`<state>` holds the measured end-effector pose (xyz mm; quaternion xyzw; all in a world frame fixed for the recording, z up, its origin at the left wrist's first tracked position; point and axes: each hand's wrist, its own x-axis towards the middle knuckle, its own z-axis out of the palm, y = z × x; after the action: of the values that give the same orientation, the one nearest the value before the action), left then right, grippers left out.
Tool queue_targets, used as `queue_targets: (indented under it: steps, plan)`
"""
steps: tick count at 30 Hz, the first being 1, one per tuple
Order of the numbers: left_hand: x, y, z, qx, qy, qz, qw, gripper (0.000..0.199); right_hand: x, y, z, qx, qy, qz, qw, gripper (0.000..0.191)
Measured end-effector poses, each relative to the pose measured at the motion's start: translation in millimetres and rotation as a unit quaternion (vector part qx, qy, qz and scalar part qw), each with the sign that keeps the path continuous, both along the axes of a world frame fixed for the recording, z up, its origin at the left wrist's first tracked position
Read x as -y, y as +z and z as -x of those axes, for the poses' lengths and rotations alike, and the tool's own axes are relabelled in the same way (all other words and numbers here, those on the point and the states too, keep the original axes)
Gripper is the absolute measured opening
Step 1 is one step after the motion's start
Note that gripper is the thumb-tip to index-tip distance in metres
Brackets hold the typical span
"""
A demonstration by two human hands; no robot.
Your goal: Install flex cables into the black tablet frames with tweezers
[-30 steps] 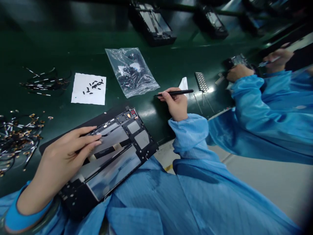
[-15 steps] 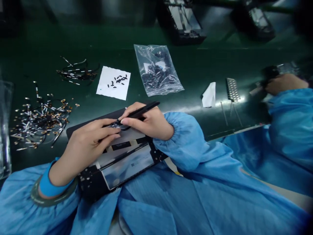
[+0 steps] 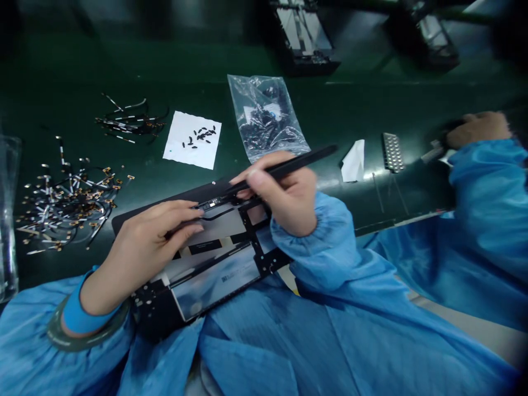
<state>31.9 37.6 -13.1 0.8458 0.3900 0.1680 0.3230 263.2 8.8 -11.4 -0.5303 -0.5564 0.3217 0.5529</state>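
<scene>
An opened tablet-like device (image 3: pixel 231 269) with silvery panels and dark strips lies tilted before me, against my blue gown. My left hand (image 3: pixel 154 231) rests over its left part, thumb and fingers pinched at the upper inner edge; what lies between the fingertips is hidden. A thin black cable (image 3: pixel 216 215) curves out beside those fingertips, below a small strip with bright contacts (image 3: pixel 212 203). My right hand (image 3: pixel 284 190) grips black tweezers (image 3: pixel 305 159) like a pen, over the device's upper right part. The tweezers' tips point left, close to the contact strip.
Left lies a heap of small cables (image 3: pixel 74 203), with a smaller bunch (image 3: pixel 132 121) behind. White paper (image 3: pixel 173 148) carries several black bits. Beyond are a clear bag (image 3: pixel 268 121), a white scrap (image 3: pixel 353 160) and a studded strip (image 3: pixel 392 153). Another person's hand (image 3: pixel 478 129) works at right.
My right hand and the tweezers have moved right, away from my left fingertips, uncovering the contact strip. My left hand has hardly moved. The other person's hand has shifted slightly.
</scene>
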Motion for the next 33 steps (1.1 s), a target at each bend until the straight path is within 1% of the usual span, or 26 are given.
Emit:
queue_targets:
  steps: [3, 4, 7, 10, 12, 13, 14, 15, 16, 17, 18, 19, 20, 21, 24, 26, 30, 31, 32, 33]
  plan:
    - [-5, 5.6, -5, -0.029, 0.059, 0.077, 0.995, 0.044, 1, -0.9, -25, -0.049, -0.136, -0.029, 0.989, 0.023]
    - [-7, 7.9, -8, -0.036, 0.074, 0.090, 0.993, 0.044, 0, -2.8, -33, -0.061, -0.172, -0.035, 0.982, 0.021]
    - [-15, 14.9, -18, -0.054, 0.097, 0.117, 0.987, 0.033, 0, -13.0, -52, -0.078, -0.247, -0.036, 0.965, 0.018]
    - [-21, 20.6, -25, -0.071, 0.105, 0.155, 0.980, 0.029, 4, -25.2, -71, -0.035, -0.300, -0.022, 0.953, 0.020]
    - [-25, 23.0, -27, -0.079, 0.108, 0.175, 0.975, 0.032, 11, -31.1, -91, 0.033, -0.337, -0.015, 0.941, 0.017]
    - [-26, 23.6, -27, -0.081, 0.110, 0.184, 0.973, 0.035, 14, -33.2, -103, 0.086, -0.362, -0.006, 0.928, 0.016]
    - [-27, 23.9, -26, -0.081, 0.111, 0.192, 0.972, 0.038, 18, -34.8, -117, 0.152, -0.395, 0.011, 0.906, 0.017]
    - [-28, 23.8, -25, -0.077, 0.111, 0.199, 0.971, 0.040, 23, -36.2, -131, 0.231, -0.431, 0.047, 0.871, 0.021]
    - [-28, 23.5, -24, -0.074, 0.111, 0.204, 0.970, 0.041, 26, -37.6, -145, 0.311, -0.464, 0.100, 0.824, 0.027]
    - [-29, 22.8, -23, -0.072, 0.109, 0.207, 0.970, 0.042, 30, -39.3, -157, 0.369, -0.483, 0.160, 0.778, 0.033]
    - [-29, 22.0, -22, -0.071, 0.108, 0.207, 0.970, 0.042, 32, -41.3, -166, 0.407, -0.489, 0.213, 0.741, 0.036]
    - [-29, 21.1, -22, -0.071, 0.107, 0.206, 0.970, 0.041, 34, -43.7, -173, 0.424, -0.487, 0.255, 0.720, 0.037]
    - [-28, 20.1, -21, -0.072, 0.106, 0.205, 0.970, 0.041, 35, -46.2, -177, 0.427, -0.478, 0.280, 0.715, 0.036]
    - [-28, 19.1, -21, -0.070, 0.107, 0.202, 0.971, 0.040, 35, -48.4, -177, 0.425, -0.467, 0.286, 0.721, 0.033]
    - [-26, 17.7, -22, -0.055, 0.105, 0.200, 0.973, 0.041, 33, -50.7, -164, 0.441, -0.423, 0.259, 0.748, 0.027]
    - [-26, 18.6, -23, -0.052, 0.104, 0.196, 0.974, 0.042, 31, -47.0, -151, 0.451, -0.404, 0.220, 0.765, 0.025]
    - [-27, 20.9, -23, -0.068, 0.097, 0.198, 0.973, 0.043, 30, -36.0, -131, 0.467, -0.357, 0.089, 0.804, 0.026]
    - [-27, 20.6, -22, -0.067, 0.093, 0.201, 0.973, 0.044, 30, -35.2, -128, 0.469, -0.349, 0.070, 0.808, 0.027]
    - [-27, 19.8, -21, -0.063, 0.089, 0.204, 0.973, 0.045, 29, -35.7, -126, 0.469, -0.348, 0.070, 0.809, 0.027]
    - [-28, 18.8, -21, -0.056, 0.088, 0.208, 0.973, 0.045, 28, -37.6, -125, 0.466, -0.350, 0.086, 0.808, 0.027]
